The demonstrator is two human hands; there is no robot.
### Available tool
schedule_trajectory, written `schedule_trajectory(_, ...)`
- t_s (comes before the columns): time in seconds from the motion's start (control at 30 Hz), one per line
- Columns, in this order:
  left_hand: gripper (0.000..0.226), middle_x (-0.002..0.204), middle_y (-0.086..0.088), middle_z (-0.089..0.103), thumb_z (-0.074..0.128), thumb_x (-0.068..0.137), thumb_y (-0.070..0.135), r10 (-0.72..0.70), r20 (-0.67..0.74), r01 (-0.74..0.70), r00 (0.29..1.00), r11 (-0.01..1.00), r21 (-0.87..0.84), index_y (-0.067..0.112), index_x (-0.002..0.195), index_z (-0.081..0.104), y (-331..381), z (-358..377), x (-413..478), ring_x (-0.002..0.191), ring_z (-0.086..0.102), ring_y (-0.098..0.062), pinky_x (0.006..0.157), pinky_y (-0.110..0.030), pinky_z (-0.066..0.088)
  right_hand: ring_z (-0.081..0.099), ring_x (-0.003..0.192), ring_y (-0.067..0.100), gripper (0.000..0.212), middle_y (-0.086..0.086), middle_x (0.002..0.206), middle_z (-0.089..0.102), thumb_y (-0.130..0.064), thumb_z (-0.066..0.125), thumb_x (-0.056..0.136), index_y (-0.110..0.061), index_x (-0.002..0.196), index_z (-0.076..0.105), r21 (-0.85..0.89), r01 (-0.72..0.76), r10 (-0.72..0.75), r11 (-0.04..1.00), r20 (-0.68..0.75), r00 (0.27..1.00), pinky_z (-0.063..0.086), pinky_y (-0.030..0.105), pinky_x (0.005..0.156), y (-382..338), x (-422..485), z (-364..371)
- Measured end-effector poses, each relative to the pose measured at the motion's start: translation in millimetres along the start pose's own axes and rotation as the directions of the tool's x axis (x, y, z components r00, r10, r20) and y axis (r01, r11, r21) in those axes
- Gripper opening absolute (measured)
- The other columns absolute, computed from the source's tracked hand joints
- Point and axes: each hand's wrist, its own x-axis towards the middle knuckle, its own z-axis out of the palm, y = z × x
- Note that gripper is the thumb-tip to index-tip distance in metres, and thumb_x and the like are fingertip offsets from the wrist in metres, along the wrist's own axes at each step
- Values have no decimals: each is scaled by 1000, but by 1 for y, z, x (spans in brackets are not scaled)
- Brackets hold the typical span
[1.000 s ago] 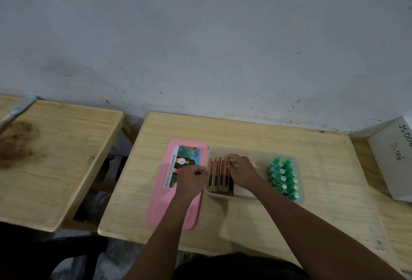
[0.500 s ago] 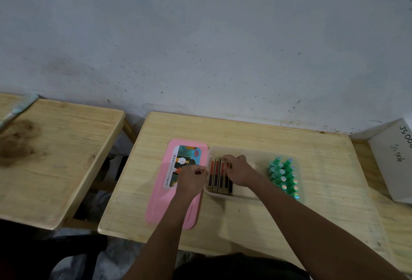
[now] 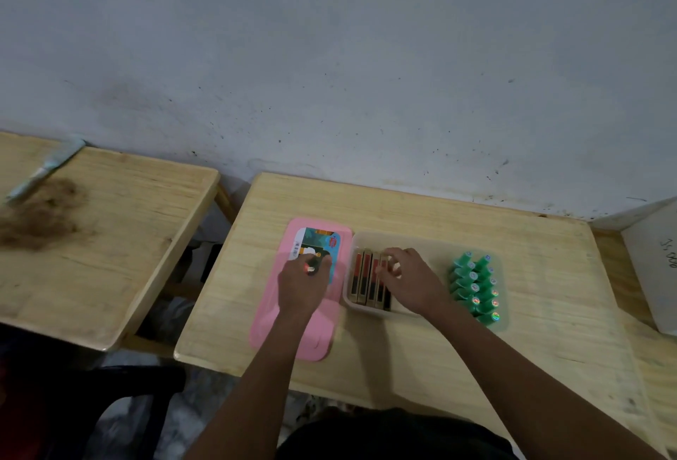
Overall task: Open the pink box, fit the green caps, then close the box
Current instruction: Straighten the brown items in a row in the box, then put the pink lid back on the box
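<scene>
At the far left stands a wooden side table (image 3: 110,239) with a brown smudge (image 3: 40,217) on its top and a grey strip (image 3: 45,172) lying aslant across its far corner. Below it the dark frame of a chair (image 3: 124,397) shows. The main table (image 3: 403,203) sits against the speckled wall (image 3: 329,56), and on its left part lies the pink lid (image 3: 274,324), flat and lengthwise, with a picture label (image 3: 322,238) on its far end. The box is open. The person's left hand (image 3: 302,289) hovers over that lid with its fingers curled round a small piece (image 3: 310,269) that shows a red and white end. What the piece is cannot be made out. Just beside the lid, touching or nearly so, is the pale tray (image 3: 421,241) that forms the box's base. A row of red-and-tan sticks (image 3: 362,278) lies side by side in its left end. The right hand (image 3: 412,282) reaches into the tray, fingers bent, with the fingertips (image 3: 394,269) on the far ends of the rightmost sticks. Whether they pinch one or only touch them cannot be told. Farther right, in the tray's other end, the green caps (image 3: 474,287) stand packed in two rows, several with shiny round stickers on top — well apart from either hand. At the right edge a white carton (image 3: 655,276) with handwriting leans into view.
</scene>
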Motion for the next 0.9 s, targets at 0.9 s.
schedule_trajectory(0.9, 27, 85, -10, 59, 43, 98, 29, 24, -361, -16, 932, 1000, 27, 5, 94, 54, 7, -47, 11, 88, 60, -34, 68, -33, 40, 62, 94, 9, 24, -5, 110, 70, -31, 66, 89, -20, 109, 73, -14, 227, -213, 974, 303, 929, 48, 22, 83, -26, -19, -10)
